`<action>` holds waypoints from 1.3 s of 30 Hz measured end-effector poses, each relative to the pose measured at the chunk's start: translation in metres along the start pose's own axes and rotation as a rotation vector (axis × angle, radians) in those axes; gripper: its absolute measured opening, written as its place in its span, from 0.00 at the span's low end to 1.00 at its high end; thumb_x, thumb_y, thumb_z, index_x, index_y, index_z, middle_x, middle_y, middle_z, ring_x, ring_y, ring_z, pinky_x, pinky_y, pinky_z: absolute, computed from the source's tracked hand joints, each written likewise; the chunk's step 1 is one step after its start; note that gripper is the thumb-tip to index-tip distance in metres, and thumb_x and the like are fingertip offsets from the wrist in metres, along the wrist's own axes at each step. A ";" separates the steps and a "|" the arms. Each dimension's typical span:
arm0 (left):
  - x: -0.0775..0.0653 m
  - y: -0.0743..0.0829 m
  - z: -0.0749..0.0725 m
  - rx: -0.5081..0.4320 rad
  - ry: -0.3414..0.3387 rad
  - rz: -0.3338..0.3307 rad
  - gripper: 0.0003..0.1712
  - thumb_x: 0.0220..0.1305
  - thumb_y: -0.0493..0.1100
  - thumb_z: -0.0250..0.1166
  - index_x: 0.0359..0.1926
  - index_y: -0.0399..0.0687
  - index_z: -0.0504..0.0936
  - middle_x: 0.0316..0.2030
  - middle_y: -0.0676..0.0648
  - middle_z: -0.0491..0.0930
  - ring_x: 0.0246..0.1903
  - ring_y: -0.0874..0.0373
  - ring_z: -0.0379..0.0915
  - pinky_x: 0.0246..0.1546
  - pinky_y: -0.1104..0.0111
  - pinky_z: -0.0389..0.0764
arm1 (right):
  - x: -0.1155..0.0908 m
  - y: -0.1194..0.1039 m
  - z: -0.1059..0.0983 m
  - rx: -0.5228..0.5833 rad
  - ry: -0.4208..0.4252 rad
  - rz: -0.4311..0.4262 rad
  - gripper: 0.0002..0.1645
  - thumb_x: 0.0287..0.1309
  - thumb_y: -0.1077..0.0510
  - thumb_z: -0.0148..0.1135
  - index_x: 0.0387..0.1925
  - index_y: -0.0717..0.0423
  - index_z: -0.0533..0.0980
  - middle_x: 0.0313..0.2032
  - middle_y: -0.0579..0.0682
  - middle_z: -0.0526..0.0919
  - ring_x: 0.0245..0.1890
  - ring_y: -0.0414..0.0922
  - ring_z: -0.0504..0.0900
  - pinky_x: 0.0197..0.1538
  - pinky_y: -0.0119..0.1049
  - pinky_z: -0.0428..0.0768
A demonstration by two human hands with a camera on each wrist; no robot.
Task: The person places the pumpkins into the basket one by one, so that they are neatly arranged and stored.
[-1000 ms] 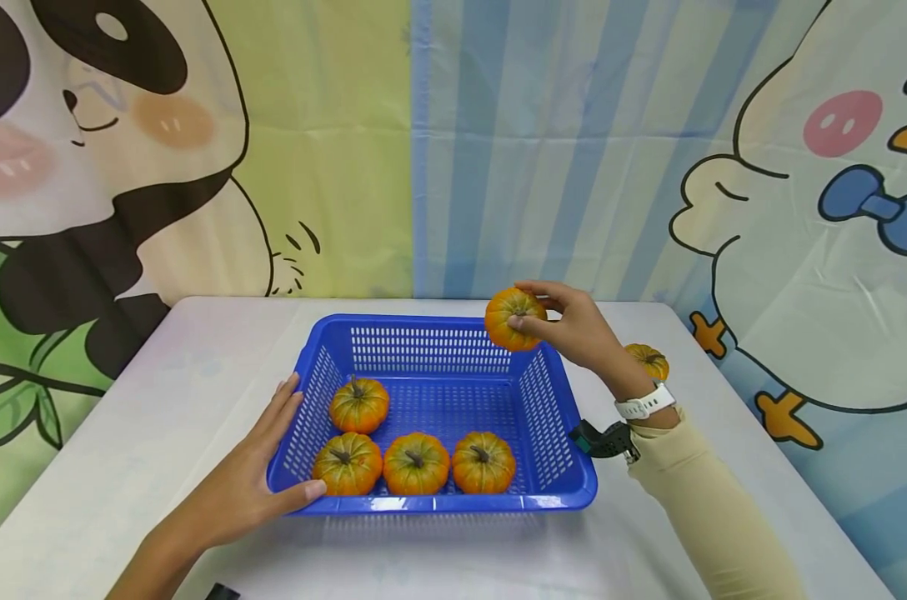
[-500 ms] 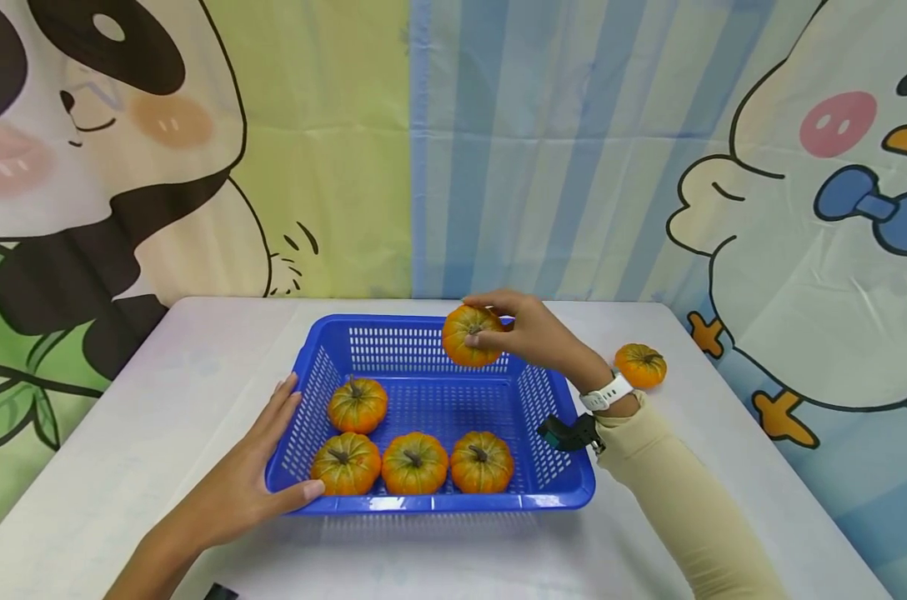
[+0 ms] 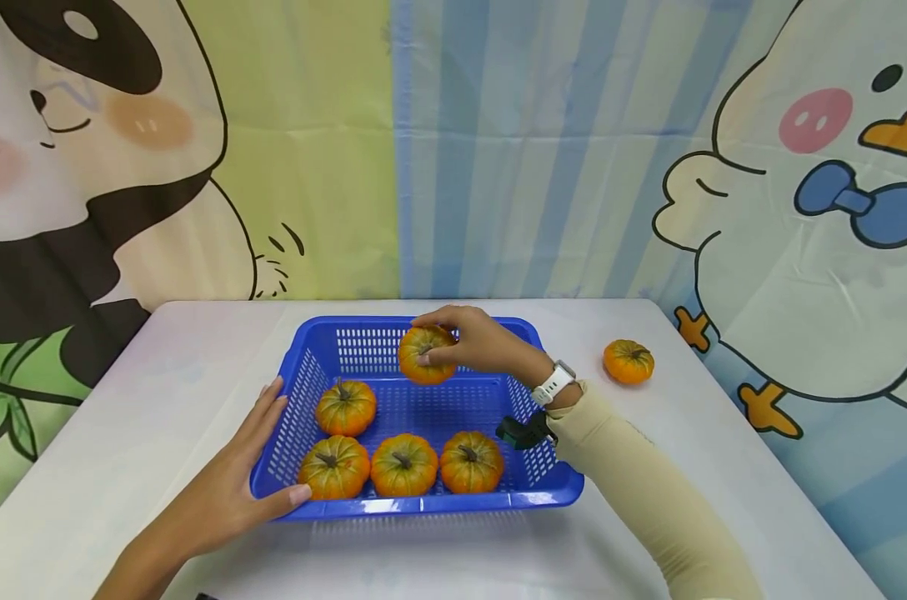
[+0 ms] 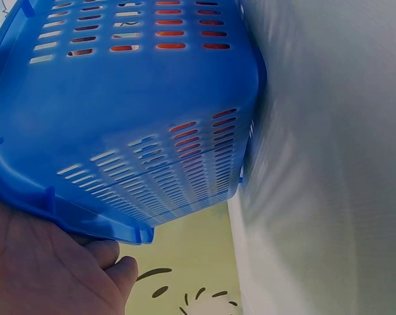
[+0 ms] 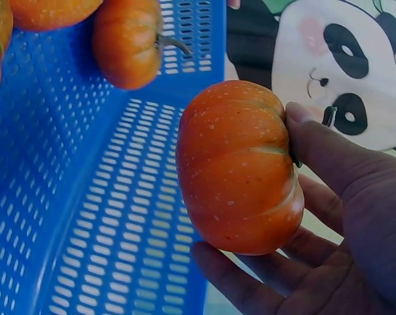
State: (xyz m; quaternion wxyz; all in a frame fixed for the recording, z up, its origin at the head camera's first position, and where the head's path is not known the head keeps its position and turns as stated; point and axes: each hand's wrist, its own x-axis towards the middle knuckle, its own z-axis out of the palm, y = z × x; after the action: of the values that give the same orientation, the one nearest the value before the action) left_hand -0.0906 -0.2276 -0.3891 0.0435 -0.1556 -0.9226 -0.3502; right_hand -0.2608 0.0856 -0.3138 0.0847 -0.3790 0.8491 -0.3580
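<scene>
A blue plastic basket (image 3: 491, 502) with slotted walls stands on the white table. My left hand (image 3: 224, 483) holds its near left corner, thumb over the front rim and fingers along the left side; the left wrist view shows this hand (image 4: 54, 266) at the rim's underside. My right hand (image 3: 483, 340) grips a small orange pumpkin (image 3: 425, 357) above the back part of the basket. In the right wrist view, thumb and fingers surround this pumpkin (image 5: 237, 170), thumb beside its stem. Inside the basket, three pumpkins (image 3: 403, 464) line the front, and another pumpkin (image 3: 346, 408) sits behind the leftmost.
One loose pumpkin (image 3: 628, 362) lies on the table (image 3: 694, 450) to the right of the basket. A cartoon-printed cloth (image 3: 491, 150) hangs behind the table. A white watch (image 3: 554, 383) and a dark strapped device (image 3: 524, 432) are on my right wrist.
My right hand has carried its pumpkin leftward and slightly lower, from the basket's back right corner toward the middle. The left hand keeps its place on the basket; the view has shifted slightly.
</scene>
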 end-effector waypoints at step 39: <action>-0.001 -0.001 0.000 -0.035 0.029 0.040 0.59 0.55 0.53 0.70 0.78 0.51 0.42 0.77 0.50 0.33 0.74 0.42 0.33 0.57 0.28 0.53 | 0.015 0.019 0.048 -0.142 -0.384 0.111 0.26 0.67 0.53 0.59 0.64 0.55 0.72 0.57 0.51 0.78 0.55 0.46 0.77 0.55 0.33 0.76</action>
State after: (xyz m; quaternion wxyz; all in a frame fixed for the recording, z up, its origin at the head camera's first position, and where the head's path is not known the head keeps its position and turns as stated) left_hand -0.0897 -0.2282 -0.3900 0.0611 -0.1699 -0.9124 -0.3674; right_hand -0.2621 0.0575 -0.3598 0.2378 -0.3979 0.8601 -0.2129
